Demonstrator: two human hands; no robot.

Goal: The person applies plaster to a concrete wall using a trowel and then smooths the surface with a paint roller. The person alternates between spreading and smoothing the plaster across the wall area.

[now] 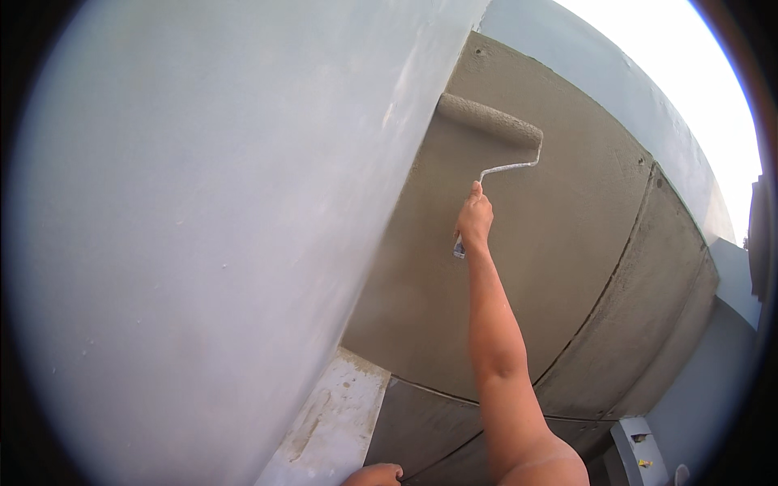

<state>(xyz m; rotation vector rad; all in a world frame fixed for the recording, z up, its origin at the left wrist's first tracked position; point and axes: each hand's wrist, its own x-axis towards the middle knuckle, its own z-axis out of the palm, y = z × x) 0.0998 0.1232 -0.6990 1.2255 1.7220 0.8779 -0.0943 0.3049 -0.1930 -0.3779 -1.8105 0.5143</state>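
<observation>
My right hand [476,219] is closed round the handle of a paint roller [494,120], with my arm stretched up and forward. The roller's long sleeve is coated grey-brown and lies against a grey-brown panel [519,235]. Its left end meets the smooth pale blue-grey wall [227,178]. A thin whitish bent frame joins sleeve and handle. At the bottom edge, only the top of my left hand [374,475] shows, its fingers curled; whatever they hold is cut off by the frame.
Dark seams divide the panel from a rougher strip [648,267] on the right. Below stands a pale, stained ledge [336,413]. A whitish box-like object [640,449] with openings is at the lower right. A pale blue-grey band [600,73] borders the panel above, with bright sky beyond.
</observation>
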